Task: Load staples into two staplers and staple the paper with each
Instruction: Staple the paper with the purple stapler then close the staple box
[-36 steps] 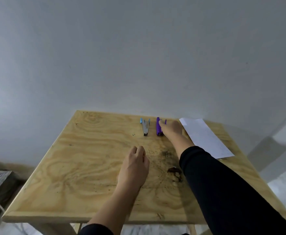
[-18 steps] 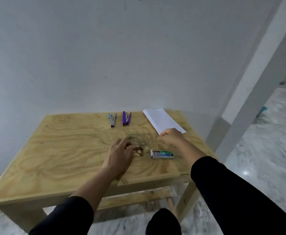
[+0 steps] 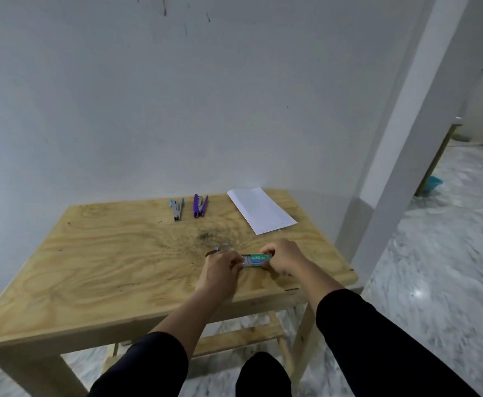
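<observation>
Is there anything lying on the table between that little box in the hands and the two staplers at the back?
Nothing visible does. Both hands, left and right, hold the staple box. Between it and the blue stapler and purple stapler lies only bare, stained table. The paper sits off to the right.

A pale wooden table showing swirling grain and a dark smudge, a purple stapler, a blue-and-grey stapler, white paper, a green-and-blue staple box, black sleeves.
</observation>
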`<state>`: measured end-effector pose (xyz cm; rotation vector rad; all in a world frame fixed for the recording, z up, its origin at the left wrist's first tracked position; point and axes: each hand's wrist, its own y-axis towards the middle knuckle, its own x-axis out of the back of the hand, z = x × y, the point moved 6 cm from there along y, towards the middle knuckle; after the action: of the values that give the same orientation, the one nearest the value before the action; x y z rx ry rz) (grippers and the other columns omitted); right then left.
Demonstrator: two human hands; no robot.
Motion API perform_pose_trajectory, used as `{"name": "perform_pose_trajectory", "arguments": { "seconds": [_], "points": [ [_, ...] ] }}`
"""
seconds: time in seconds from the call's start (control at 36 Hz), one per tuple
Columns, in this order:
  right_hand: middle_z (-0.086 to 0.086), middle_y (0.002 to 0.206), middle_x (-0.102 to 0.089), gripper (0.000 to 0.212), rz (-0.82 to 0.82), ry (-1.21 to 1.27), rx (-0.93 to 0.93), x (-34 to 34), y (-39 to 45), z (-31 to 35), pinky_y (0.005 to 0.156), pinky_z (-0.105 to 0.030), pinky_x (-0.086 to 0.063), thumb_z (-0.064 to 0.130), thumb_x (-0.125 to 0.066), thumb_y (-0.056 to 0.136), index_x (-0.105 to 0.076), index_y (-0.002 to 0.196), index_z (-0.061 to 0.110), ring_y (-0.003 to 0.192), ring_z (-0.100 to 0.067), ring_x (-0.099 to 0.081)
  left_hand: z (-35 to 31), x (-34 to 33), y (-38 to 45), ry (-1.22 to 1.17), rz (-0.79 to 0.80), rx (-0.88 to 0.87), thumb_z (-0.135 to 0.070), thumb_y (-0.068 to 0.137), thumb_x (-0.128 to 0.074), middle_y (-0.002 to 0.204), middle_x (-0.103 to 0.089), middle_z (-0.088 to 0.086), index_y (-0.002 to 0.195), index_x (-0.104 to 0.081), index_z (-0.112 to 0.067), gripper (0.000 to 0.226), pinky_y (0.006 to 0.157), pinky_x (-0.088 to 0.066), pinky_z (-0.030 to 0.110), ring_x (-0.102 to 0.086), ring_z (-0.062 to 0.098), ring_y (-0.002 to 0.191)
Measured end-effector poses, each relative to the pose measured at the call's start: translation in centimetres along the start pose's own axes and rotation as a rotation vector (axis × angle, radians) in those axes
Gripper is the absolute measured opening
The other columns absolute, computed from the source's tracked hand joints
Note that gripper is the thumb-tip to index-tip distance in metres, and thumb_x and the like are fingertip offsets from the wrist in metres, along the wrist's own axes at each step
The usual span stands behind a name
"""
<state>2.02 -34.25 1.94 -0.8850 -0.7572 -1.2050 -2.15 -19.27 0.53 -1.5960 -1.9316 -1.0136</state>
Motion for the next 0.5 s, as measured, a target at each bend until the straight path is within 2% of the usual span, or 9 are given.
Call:
{"name": "perform_pose_trajectory", "arguments": {
  "seconds": [0.14, 0.28, 0.39, 0.5],
  "points": [
    [-0.007, 0.128, -0.063, 0.035, -0.006, -0.003, 0.048, -0.4, 0.4, 0.5, 0.080, -0.022, -0.042, 0.019, -0.067, 0.085, -0.066, 0.120, 0.019, 0.112, -0.022, -0.058, 0.1, -0.2, 0.3, -0.007, 0.005, 0.033, -0.017, 0.088, -0.063, 0.102, -0.073, 0.004, 0.098, -0.074, -0.011, 0.016, 0.087, -0.047, 0.025, -0.064, 0.019, 0.095],
    [-0.008, 0.124, -0.063, 0.035, -0.002, 0.030, 0.082, -1.0, 0.9, 1.1, 0.073, -0.023, -0.039, 0.019, -0.069, 0.085, -0.067, 0.119, 0.019, 0.103, -0.021, -0.059, 0.5, -0.1, 0.4, -0.044, -0.021, 0.079, -0.017, 0.085, -0.066, 0.096, -0.072, 0.005, 0.090, -0.072, -0.010, 0.010, 0.076, -0.042, 0.020, -0.061, 0.016, 0.088],
    [-0.008, 0.124, -0.064, 0.037, 0.002, 0.048, 0.103, -1.7, 1.2, 1.8, 0.081, -0.024, -0.045, 0.017, -0.069, 0.084, -0.066, 0.121, 0.015, 0.109, -0.022, -0.059, 0.7, 0.0, 0.5, -0.086, -0.025, 0.091, -0.013, 0.082, -0.069, 0.092, -0.070, 0.007, 0.087, -0.068, -0.009, 0.006, 0.073, -0.046, 0.023, -0.060, 0.016, 0.083],
    [-0.008, 0.128, -0.062, 0.039, -0.008, 0.067, 0.089, -1.9, 1.4, 2.0, 0.086, -0.022, -0.043, 0.016, -0.068, 0.085, -0.063, 0.123, 0.013, 0.113, -0.021, -0.059, 1.2, -0.1, 0.5, -0.136, -0.030, 0.085, -0.014, 0.081, -0.070, 0.091, -0.071, 0.006, 0.090, -0.066, -0.012, 0.010, 0.075, -0.051, 0.023, -0.064, 0.015, 0.083]
  ]
}}
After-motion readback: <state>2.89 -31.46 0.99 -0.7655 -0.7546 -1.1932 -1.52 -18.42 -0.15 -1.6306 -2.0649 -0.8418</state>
